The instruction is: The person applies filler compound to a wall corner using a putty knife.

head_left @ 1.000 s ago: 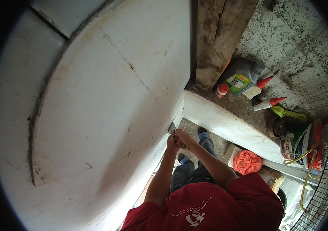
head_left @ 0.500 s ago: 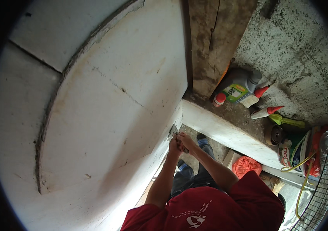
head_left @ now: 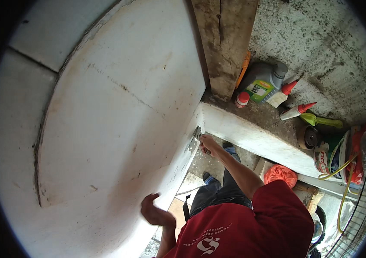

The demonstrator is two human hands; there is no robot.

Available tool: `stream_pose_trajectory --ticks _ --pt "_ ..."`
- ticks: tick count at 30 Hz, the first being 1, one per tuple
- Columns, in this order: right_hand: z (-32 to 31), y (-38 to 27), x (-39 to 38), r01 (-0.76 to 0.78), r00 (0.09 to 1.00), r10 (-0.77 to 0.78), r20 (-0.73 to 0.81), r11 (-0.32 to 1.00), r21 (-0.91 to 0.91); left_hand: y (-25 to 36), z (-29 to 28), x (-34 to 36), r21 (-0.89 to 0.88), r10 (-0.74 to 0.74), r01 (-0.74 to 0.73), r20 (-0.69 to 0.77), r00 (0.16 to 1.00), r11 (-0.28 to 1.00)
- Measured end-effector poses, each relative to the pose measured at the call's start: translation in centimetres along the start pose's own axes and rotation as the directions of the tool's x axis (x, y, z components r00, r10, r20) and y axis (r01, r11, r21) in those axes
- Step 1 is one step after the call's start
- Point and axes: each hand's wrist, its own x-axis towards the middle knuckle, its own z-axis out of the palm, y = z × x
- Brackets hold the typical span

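Farthest left, a broad white plastered wall [head_left: 101, 129] with dark scuffs fills the view. Before its lower part, the bare left hand [head_left: 156, 212] is free, fingers loosely bent, nothing visible in it; whether it touches the wall I cannot tell. Further right, the right hand [head_left: 209, 143] is closed round the handle of a grey flat-bladed metal hand tool [head_left: 197, 133], whose blade is at the wall, near the corner with a white-faced, dirty-topped ledge [head_left: 252, 133]. To do this well, I would keep the blade nearly flat to the surface, press evenly, use short strokes and ease off near the corner so the edge does not gouge; the free hand could steady the handle. Counted left to right: one hand tool, two dark blue-striped socks [head_left: 209, 177], one small red-capped bottle [head_left: 242, 99], one grey plastic jug with a green label [head_left: 262, 81], one crumpled orange-red plastic bag [head_left: 280, 174], two pale bottles with pointed red nozzles [head_left: 292, 113], one brown round roll [head_left: 309, 136], one yellow-green plastic scoop [head_left: 324, 122]
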Motion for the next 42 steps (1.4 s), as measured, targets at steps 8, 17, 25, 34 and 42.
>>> stream_pose_trajectory --ticks 8,17,25,34,42 --pt "-0.6 -0.2 0.4 0.122 0.992 -0.122 -0.030 0.992 -0.019 5.7 -5.4 10.5 0.062 0.703 -0.781 -0.484 0.521 0.621" --pt "0.3 -1.7 -1.2 -0.022 0.998 0.014 -0.060 0.992 -0.128 7.2 -4.4 13.9 0.526 0.933 -0.775 -0.126 0.336 0.350" --pt "-1.9 -2.1 -2.8 0.068 0.994 -0.043 0.098 0.960 -0.271 7.4 -2.8 14.3 0.540 0.895 -0.714 -0.305 0.327 0.445" --pt "-0.5 -1.0 -0.8 0.077 0.990 -0.090 -0.111 0.990 -0.117 7.1 -2.7 13.6 0.429 0.816 -0.706 -0.422 0.395 0.563" --pt "-1.2 0.0 0.3 0.005 1.000 -0.008 -0.019 0.991 -0.134 7.4 -2.3 13.8 0.463 0.827 -0.699 -0.434 0.358 0.545"
